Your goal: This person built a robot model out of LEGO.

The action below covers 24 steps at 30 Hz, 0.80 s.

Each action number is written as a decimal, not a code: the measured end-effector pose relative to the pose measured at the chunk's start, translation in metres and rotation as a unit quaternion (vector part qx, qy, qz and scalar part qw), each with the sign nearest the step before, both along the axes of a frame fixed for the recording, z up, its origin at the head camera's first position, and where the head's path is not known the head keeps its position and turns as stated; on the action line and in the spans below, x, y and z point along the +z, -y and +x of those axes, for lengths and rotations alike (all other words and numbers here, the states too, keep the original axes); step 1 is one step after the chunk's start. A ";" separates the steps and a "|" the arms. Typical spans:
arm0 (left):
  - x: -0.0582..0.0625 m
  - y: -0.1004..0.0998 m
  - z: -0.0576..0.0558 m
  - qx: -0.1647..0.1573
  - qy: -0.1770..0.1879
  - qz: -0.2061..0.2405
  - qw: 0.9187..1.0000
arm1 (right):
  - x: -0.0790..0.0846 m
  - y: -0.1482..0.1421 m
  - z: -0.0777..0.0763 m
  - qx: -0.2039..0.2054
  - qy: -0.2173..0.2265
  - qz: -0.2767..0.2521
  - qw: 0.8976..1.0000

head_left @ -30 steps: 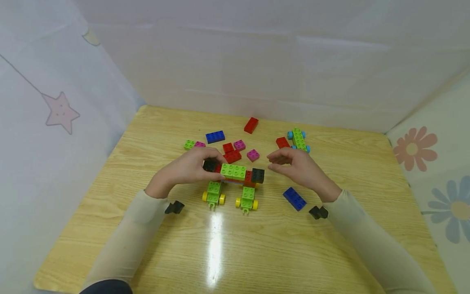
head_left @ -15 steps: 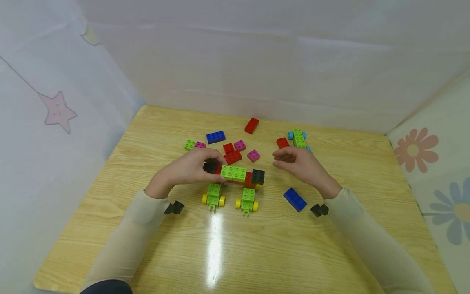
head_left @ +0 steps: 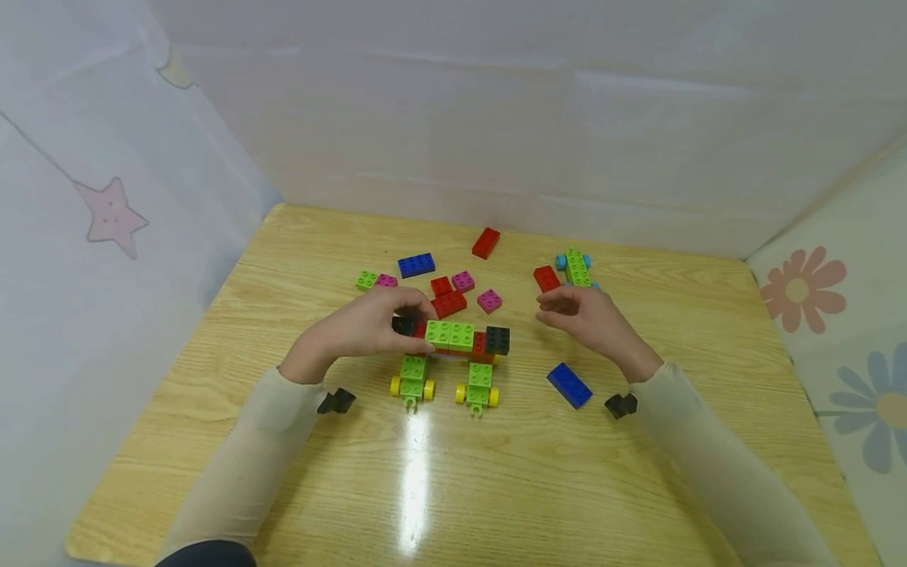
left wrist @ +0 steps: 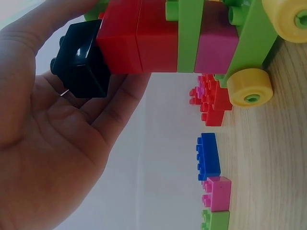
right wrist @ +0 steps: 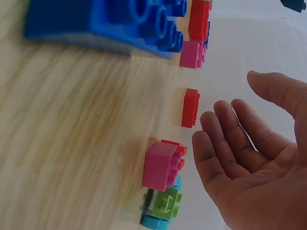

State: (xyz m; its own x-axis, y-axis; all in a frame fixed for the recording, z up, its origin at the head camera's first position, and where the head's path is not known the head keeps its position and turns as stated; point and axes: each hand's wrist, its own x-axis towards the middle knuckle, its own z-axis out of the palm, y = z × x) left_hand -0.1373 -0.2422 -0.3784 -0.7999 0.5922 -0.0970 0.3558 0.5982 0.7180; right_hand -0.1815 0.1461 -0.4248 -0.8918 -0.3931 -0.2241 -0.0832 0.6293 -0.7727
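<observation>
My left hand holds the left end of a toy brick vehicle, thumb in front and fingers behind. Two lime bricks top the vehicle, with red bricks beneath and a black brick at its right end. Below are lime wheel bases with yellow wheels. In the left wrist view, another black brick sits inside the palm beside stacked red bricks. My right hand hovers to the right of the vehicle, fingers loosely bent and apart from thumb, with nothing in it.
A blue brick lies below the right hand. Behind the vehicle are loose red, pink and blue bricks. A lime base with blue wheels stands at the back right. White curtains surround the wooden table.
My right hand has drifted a little to the right, away from the vehicle. My left hand and the vehicle have stayed almost in place.
</observation>
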 end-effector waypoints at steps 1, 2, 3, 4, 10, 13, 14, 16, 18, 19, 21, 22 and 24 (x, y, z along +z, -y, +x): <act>0.000 0.000 0.000 0.000 0.001 0.001 1.000 | -0.001 -0.001 0.000 0.001 0.000 0.002 1.000; 0.000 0.000 0.000 0.000 0.002 0.001 1.000 | -0.003 -0.002 0.001 0.001 0.000 0.004 1.000; -0.001 0.000 0.000 0.000 0.002 0.001 1.000 | -0.004 -0.003 0.002 0.003 -0.001 0.004 1.000; -0.001 0.001 0.000 0.000 0.003 0.002 1.000 | -0.006 -0.005 0.002 0.003 -0.001 0.004 1.000; -0.003 0.002 0.000 0.002 0.001 0.001 1.000 | -0.020 -0.010 0.013 0.008 0.003 -0.004 1.000; -0.004 0.002 -0.001 0.003 0.001 0.002 1.000 | -0.022 -0.012 0.021 0.014 0.006 -0.004 1.000; -0.004 0.002 -0.001 0.004 0.001 0.002 1.000 | -0.022 -0.012 0.023 0.013 0.009 -0.002 1.000; -0.006 0.003 -0.001 0.003 -0.002 0.003 1.000 | -0.022 -0.014 0.029 0.012 0.013 0.007 1.000; -0.006 0.003 -0.001 0.003 -0.003 0.003 1.000 | -0.022 -0.016 0.034 0.008 0.019 0.017 1.000; -0.006 0.003 -0.001 0.003 -0.002 0.003 1.000 | -0.022 -0.017 0.036 0.004 0.023 0.023 0.999; -0.006 0.004 -0.001 0.005 0.000 0.004 1.000 | -0.022 -0.019 0.041 0.001 0.029 0.032 0.999; -0.006 0.003 -0.001 0.006 0.002 0.003 1.000 | -0.022 -0.021 0.043 0.000 0.030 0.037 0.999; -0.005 0.001 -0.001 0.007 0.003 0.003 1.000 | -0.023 -0.024 0.048 -0.003 0.031 0.042 0.999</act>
